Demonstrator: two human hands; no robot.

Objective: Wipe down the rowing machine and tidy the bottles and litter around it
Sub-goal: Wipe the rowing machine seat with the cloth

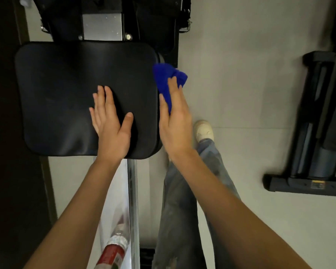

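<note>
Red-labelled clear bottle (114,249) at btm edge, lying just L of metal rail (133,191). Jeans leg (182,210) + pale shoe (203,131) on floor, R of rail. L hand (111,121): open, fingers straight, palm flat on black seat pad (66,94), near its front-R corner. R hand (175,121): pinching blue cloth (167,78) btwn thumb & fingers, up against pad's R edge. Black footrest frame (153,20) beyond pad. Dark machine (318,133) far R, well apart.
</note>
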